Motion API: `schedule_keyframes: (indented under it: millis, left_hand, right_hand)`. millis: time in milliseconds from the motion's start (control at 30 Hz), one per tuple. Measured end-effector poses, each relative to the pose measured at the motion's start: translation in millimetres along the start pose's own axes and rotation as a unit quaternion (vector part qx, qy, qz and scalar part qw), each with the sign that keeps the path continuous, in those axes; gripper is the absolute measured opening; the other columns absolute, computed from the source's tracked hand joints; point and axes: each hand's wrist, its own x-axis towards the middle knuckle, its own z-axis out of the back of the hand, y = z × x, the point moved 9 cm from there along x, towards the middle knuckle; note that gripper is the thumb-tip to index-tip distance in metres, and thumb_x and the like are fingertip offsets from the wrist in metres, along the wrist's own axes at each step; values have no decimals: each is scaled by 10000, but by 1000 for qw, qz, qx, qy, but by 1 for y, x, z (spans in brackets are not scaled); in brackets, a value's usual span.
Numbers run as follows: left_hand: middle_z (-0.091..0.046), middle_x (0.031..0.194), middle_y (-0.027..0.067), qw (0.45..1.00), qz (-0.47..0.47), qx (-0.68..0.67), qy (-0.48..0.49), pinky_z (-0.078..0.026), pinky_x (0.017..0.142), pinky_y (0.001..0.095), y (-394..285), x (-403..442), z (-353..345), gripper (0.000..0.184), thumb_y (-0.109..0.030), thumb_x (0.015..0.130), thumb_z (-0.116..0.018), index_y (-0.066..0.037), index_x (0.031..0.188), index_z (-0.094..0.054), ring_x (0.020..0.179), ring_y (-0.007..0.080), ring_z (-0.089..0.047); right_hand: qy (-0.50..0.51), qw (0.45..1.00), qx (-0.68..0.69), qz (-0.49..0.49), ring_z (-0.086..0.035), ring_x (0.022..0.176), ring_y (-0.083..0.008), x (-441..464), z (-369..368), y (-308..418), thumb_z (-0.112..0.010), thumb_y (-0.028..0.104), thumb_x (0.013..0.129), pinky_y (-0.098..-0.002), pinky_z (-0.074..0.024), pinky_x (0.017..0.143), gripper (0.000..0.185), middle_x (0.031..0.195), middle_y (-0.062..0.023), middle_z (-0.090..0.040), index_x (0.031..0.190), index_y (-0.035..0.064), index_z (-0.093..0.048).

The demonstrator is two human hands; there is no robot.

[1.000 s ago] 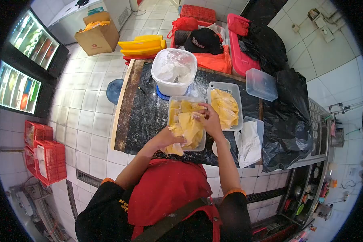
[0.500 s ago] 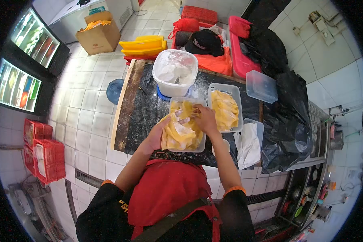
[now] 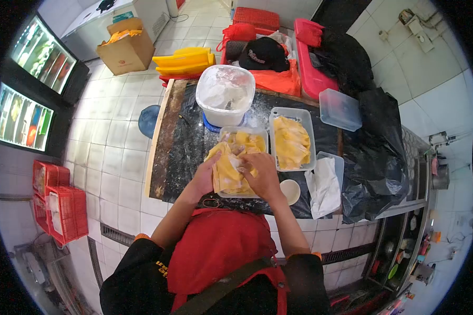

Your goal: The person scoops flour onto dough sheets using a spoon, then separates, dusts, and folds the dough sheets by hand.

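My left hand [image 3: 205, 176] grips the left edge of floppy yellow dough sheets [image 3: 226, 176], which are dusted with white flour. They lie over a clear plastic container [image 3: 266, 137] near the front of the table. From the right, my right hand [image 3: 261, 173] reaches over the same container, its fingers bent and closed on the floury middle of the sheets. More yellow pieces show in the container's far end. A second clear container [image 3: 312, 123] to the right holds a floury stack of yellow dough sheets [image 3: 291, 142].
Behind the containers stands a white tub [image 3: 226, 113] of flour. At the right are a small white bowl [image 3: 290, 192], a white cloth [image 3: 323, 186], a clear empty box [image 3: 340, 109] and black plastic sheeting [image 3: 376, 157]. Red crates and a black cap [image 3: 265, 54] sit beyond the table.
My right hand has moved toward me and left, from the container's far right side to the middle of the dough sheets. The small bowl is now more exposed. My left hand has barely moved.
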Motion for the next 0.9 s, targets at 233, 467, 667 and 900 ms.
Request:
schedule_keyframes:
  millis: [233, 467, 667, 900]
  left_hand:
    - [-586, 1291, 120, 997, 71, 21, -9, -524, 963, 410, 51, 2, 12, 514, -285, 992, -567, -19, 1407, -421, 1128, 239, -620]
    - [-654, 1172, 91, 971, 74, 143, -177, -572, 880, 372, 49, 1, 31, 405, -190, 921, -694, -16, 1261, -558, 1021, 221, -671]
    - [-675, 1124, 93, 962, 44, 181, -202, -584, 826, 361, 29, 4, 46, 403, -110, 858, -755, -5, 1209, -589, 985, 214, -683]
    - [-694, 1079, 84, 938, 6, 301, -174, -581, 804, 321, 20, 6, 26, 415, -60, 824, -770, 5, 1197, -599, 940, 191, -689]
  right_hand:
    - [-161, 982, 72, -75, -619, 951, -333, -40, 9, -4, -699, 77, 824, -406, -506, 816, 235, 1020, -139, -620, 1046, 60, -622]
    - [-166, 927, 148, -302, -618, 979, -316, -102, 17, -58, -700, 106, 843, -415, -510, 867, 281, 1153, -127, -607, 1110, 59, -626]
    - [-68, 869, -324, -369, -375, 1348, -409, -173, 30, -95, -659, 239, 901, -488, -279, 1131, 334, 1472, -204, -401, 1212, 120, -647]
    - [-95, 967, -22, -237, -224, 1450, -428, -98, 32, -52, -570, 363, 956, -510, -198, 1165, 348, 1586, -212, -234, 1223, 162, -666]
